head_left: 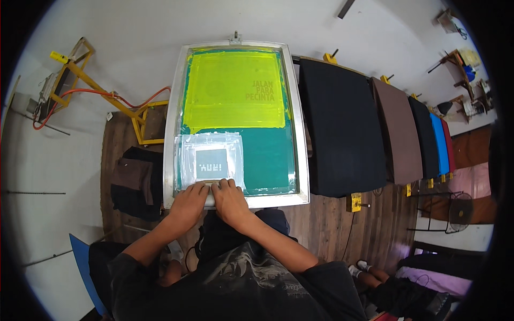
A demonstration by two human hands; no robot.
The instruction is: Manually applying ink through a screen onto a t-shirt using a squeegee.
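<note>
A screen-printing frame (303,160) with a pale metal rim lies in front of me. Its mesh is green, with a yellow-green block (230,88) across the far half. At the near left of the mesh is a whitish taped square (186,155) around a small grey-green printed patch (211,160). My left hand (188,203) and my right hand (229,200) are closed side by side at the near edge of that square. Between them they grip what looks like a squeegee (210,199), mostly hidden under the fingers.
To the right stands a row of boards covered with black (342,128), brown (396,131) and blue (439,142) fabric. A yellow metal stand (91,80) with a red hose (80,91) is at the left. Dark folded cloth (138,182) lies left of the frame. Another person's legs (372,275) show at lower right.
</note>
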